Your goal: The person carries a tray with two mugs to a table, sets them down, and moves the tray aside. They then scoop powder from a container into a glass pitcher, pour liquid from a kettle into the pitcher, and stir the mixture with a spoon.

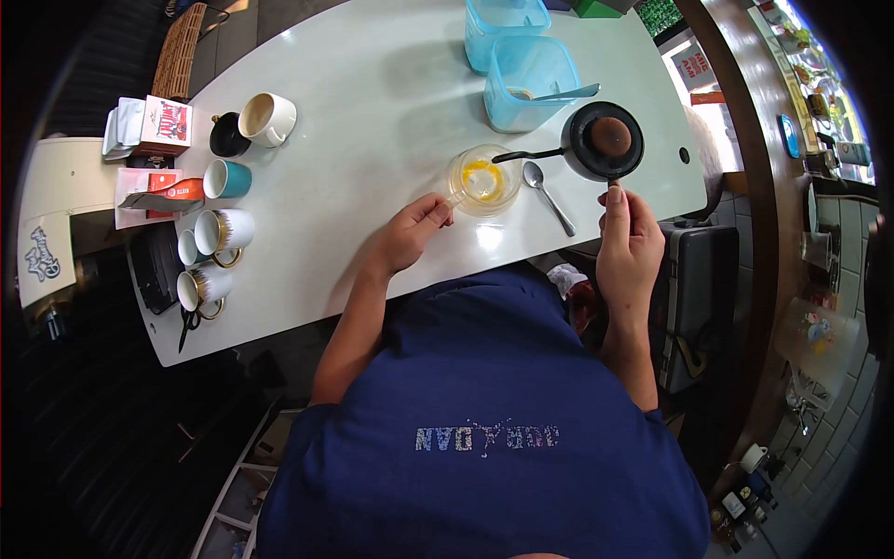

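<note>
My left hand [417,228] is closed on the handle of a clear glass cup [507,193], which stands on the white table and has some yellow stuff at its bottom. In my right hand [629,238] is the handle of a black kettle [603,140] with a brown round lid knob. The kettle's thin spout points left, its tip over the cup's right rim. A metal spoon [549,198] lies on the table between cup and kettle.
Two blue plastic tubs [531,112] stand at the back, one with a utensil across it. Several cups, among them a white mug [270,119] and a teal cup [226,179], line the left side of the white table [317,252], near tea boxes [168,126].
</note>
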### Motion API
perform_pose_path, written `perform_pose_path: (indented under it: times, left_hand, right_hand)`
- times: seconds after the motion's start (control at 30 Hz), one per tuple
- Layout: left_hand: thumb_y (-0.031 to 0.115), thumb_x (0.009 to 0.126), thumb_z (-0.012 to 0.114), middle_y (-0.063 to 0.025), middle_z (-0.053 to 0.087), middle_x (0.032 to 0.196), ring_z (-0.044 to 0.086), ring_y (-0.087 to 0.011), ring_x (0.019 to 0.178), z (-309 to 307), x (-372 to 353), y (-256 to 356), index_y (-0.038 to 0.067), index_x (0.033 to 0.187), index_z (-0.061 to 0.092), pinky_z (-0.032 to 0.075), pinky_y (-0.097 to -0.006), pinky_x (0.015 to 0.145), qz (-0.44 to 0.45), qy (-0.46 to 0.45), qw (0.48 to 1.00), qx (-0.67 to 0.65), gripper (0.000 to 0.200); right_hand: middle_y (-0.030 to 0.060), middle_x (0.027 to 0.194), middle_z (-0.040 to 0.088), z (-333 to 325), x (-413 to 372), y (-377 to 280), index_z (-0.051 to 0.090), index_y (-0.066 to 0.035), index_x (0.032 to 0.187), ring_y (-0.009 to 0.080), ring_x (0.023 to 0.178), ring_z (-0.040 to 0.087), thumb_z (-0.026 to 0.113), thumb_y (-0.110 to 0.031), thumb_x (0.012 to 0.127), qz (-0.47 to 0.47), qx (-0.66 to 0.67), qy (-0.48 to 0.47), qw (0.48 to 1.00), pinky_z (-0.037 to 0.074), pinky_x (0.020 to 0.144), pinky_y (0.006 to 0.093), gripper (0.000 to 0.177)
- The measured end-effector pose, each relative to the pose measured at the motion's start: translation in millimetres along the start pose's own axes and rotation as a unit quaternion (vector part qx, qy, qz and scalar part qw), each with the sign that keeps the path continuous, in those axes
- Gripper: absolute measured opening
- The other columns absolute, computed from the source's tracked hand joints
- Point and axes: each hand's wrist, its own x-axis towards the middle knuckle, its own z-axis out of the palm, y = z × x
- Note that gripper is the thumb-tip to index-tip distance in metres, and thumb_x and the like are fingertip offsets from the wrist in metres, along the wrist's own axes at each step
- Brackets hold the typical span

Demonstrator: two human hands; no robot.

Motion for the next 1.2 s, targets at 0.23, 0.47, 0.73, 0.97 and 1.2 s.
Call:
perform_pose_path:
  times: [0.23,0.47,0.73,0.97,1.2]
  left_hand:
    - [0.023,0.100,0.042,-0.0012,0.054,0.089,0.046,-0.0120,0.089,2.5,-1.4,-0.7,0.003,0.093,0.056,0.038,-0.0272,0.088,0.004,0.015,1.000,-0.015,0.026]
    - [0.024,0.100,0.042,-0.0015,0.054,0.088,0.046,-0.0126,0.089,2.5,-1.8,2.1,0.003,0.093,0.056,0.038,-0.0275,0.088,0.005,0.011,1.000,-0.010,0.026]
    - [0.026,0.100,0.044,0.0004,0.052,0.085,0.048,-0.0098,0.086,1.7,-1.2,1.3,0.003,0.090,0.054,0.040,-0.0253,0.086,0.016,0.014,1.000,0.010,0.027]
    - [0.025,0.100,0.042,-0.0009,0.053,0.088,0.045,-0.0120,0.087,1.2,-1.4,3.2,0.003,0.092,0.055,0.038,-0.0264,0.086,0.011,0.006,1.000,0.011,0.027]
    - [0.024,0.100,0.042,-0.0002,0.053,0.088,0.045,-0.0114,0.087,0.3,-1.5,4.6,0.004,0.093,0.056,0.038,-0.0262,0.085,-0.001,0.005,1.000,0.024,0.026]
  right_hand:
    - [0.0054,0.079,0.063,0.2,-2.6,3.2,0.062,0.008,0.099,0.0058,0.070,0.052,0.054,-0.021,0.095,-0.001,0.012,0.005,1.000,0.042,0.063,0.0212,0.030]
    - [0.0038,0.077,0.062,-2.5,-6.2,3.2,0.062,0.007,0.098,0.0051,0.068,0.051,0.053,-0.020,0.096,-0.003,0.022,0.004,1.000,0.041,0.060,0.0201,0.029]
    - [-0.0022,0.068,0.052,-7.6,-8.9,4.7,0.062,0.006,0.096,0.0023,0.059,0.042,0.053,-0.021,0.096,0.001,0.043,0.013,0.999,0.033,0.052,0.0182,0.029]
    - [-0.0036,0.065,0.048,-9.8,-6.0,2.4,0.061,0.005,0.092,0.0014,0.057,0.039,0.053,-0.022,0.096,0.005,0.051,0.020,0.998,0.029,0.050,0.0183,0.029]
    - [-0.0039,0.064,0.047,-9.7,2.3,3.6,0.061,0.005,0.090,0.0015,0.056,0.038,0.054,-0.024,0.096,-0.007,0.042,0.025,0.999,0.029,0.049,0.0189,0.030]
